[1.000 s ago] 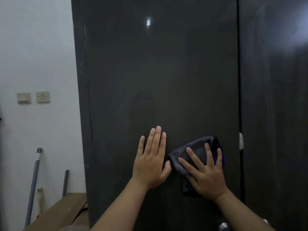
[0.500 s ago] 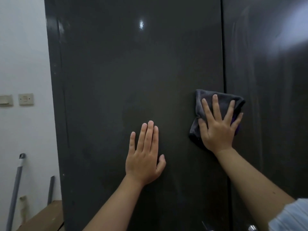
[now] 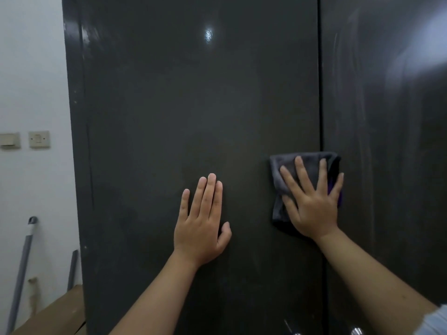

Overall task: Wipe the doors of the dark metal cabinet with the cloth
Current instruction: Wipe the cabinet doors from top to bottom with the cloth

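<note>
- White wall (image 3: 31,68) off to the left with two switch plates (image 3: 39,139), a grey pole (image 3: 21,267) leaning low in the corner, and a brown board (image 3: 58,315) down by it; everything else is the dark metal cabinet (image 3: 193,105) filling the view
- left hand (image 3: 202,223) is flat on the left door (image 3: 169,117), fingers straight and mostly together, thumb out to the side; holding nothing, looks like it's just bracing
- right hand (image 3: 312,201) has its fingers fanned wide over the cloth (image 3: 283,175), pressing it flat on the door; cloth is a folded grey thing with a bit of purple peeking past the little finger
- cloth sticks out above the fingertips and past the thumb; its far edge just crosses the seam (image 3: 321,93) onto the right door (image 3: 387,141)
- change: a second ago the cloth was lower and right next to the left thumb; half a second ago it had gone up and across to the seam; now it's roughly the same spot, maybe a hair lower, so the stroke seems to have paused or turned here
- my read: the lower left door near the seam is covered; the stretch above the fingertips and nearly all of the streaky right door still need doing
</note>
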